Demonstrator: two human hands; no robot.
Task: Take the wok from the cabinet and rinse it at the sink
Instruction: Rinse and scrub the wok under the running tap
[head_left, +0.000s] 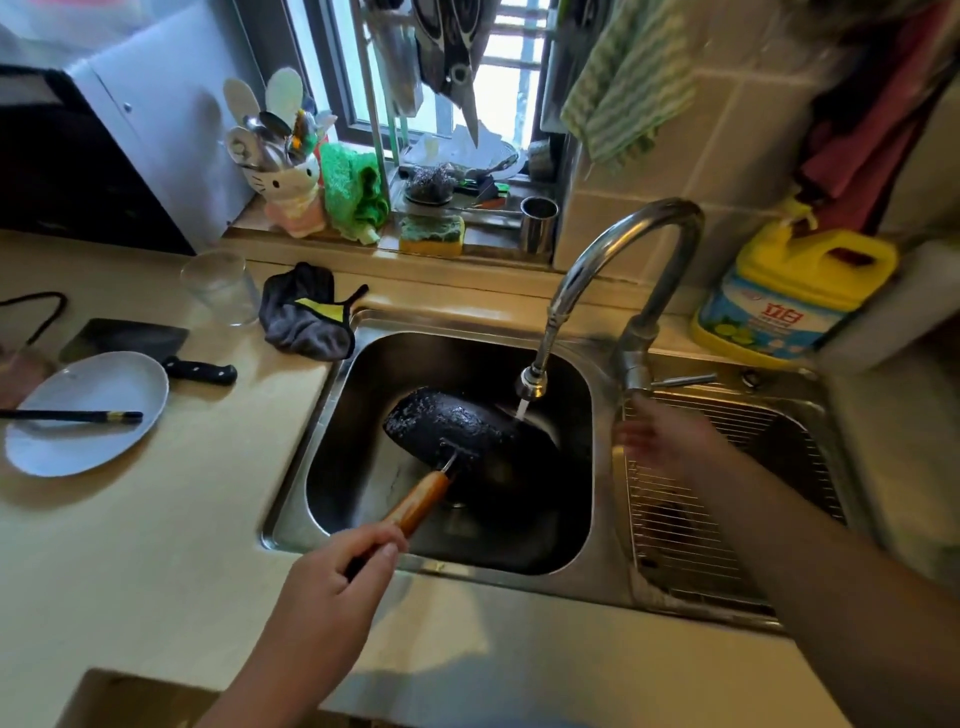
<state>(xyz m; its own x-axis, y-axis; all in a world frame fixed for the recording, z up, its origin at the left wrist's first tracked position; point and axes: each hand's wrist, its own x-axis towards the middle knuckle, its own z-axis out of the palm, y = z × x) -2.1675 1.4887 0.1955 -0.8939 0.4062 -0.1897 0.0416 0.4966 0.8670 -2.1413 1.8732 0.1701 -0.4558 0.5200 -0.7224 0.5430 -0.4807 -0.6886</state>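
The black wok (457, 423) is tilted on its side in the steel sink (605, 467), its dark underside facing me. My left hand (332, 577) grips the end of its wooden handle (418, 501) at the sink's front edge. Water runs from the faucet (597, 265) spout onto the wok's right rim. My right hand (660, 434) hovers blurred over the sink's right rim, just below the faucet lever (680, 381), fingers spread and holding nothing.
Right of the basin is a wire drain rack (717, 499). A yellow detergent jug (789, 296) stands behind it. On the counter at left lie a white plate (88, 410) with chopsticks, a cleaver (156, 345), a glass (221, 286) and a grey cloth (306, 312).
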